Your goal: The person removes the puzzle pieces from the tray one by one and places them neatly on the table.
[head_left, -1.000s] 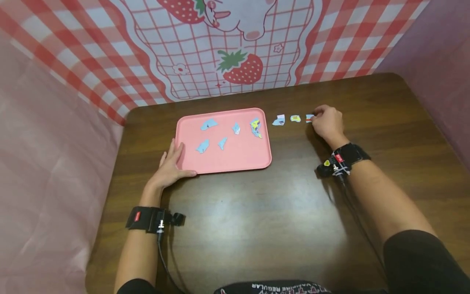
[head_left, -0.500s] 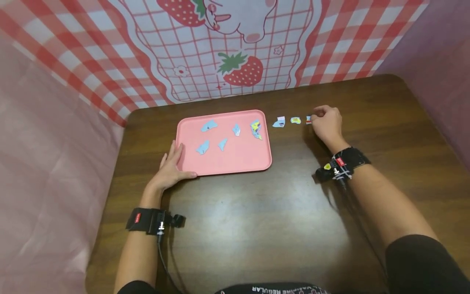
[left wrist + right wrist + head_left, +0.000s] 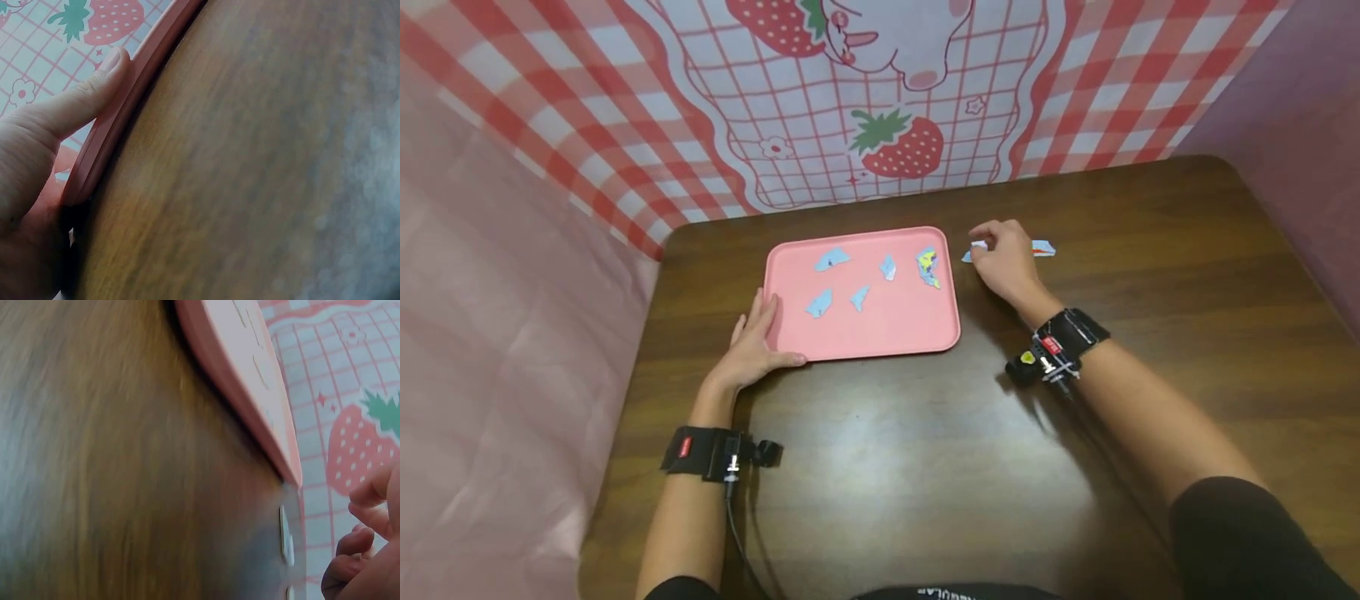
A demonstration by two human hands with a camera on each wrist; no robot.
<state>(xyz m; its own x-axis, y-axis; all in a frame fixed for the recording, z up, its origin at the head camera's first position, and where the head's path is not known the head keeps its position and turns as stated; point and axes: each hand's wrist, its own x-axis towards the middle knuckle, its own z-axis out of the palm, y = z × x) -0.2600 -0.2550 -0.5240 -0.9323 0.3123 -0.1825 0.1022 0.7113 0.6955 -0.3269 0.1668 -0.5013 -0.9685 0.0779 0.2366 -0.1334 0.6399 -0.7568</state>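
Observation:
A pink tray [image 3: 898, 329] lies on the table with several flat, irregular, light-blue printed pieces in it, one of them yellow-patched [image 3: 928, 268]. My left hand [image 3: 747, 350] rests on the tray's near left corner, thumb [image 3: 87, 97] straight along the front rim, other fingers at the left side. To the right of the tray, my right hand [image 3: 1009, 265] is above the row of loose pieces, fingers loosely bent and nothing between them. A blue piece [image 3: 967, 256] shows partly beside its fingertips. Right of the hand lies a red-striped piece [image 3: 1043, 248]. The hand hides the middle of the row.
A brown wooden table [image 3: 865, 467] carries everything. Behind it hangs a red-checked cloth with strawberries [image 3: 910, 148]. Pink curtains [image 3: 497, 333] border the sides. Black wrist straps [image 3: 700, 452] with cameras and cables sit on both arms.
My right hand has left the red-striped piece and moved left to the piece nearest the tray, now covering the yellow piece in the row. The left hand stays on the tray.

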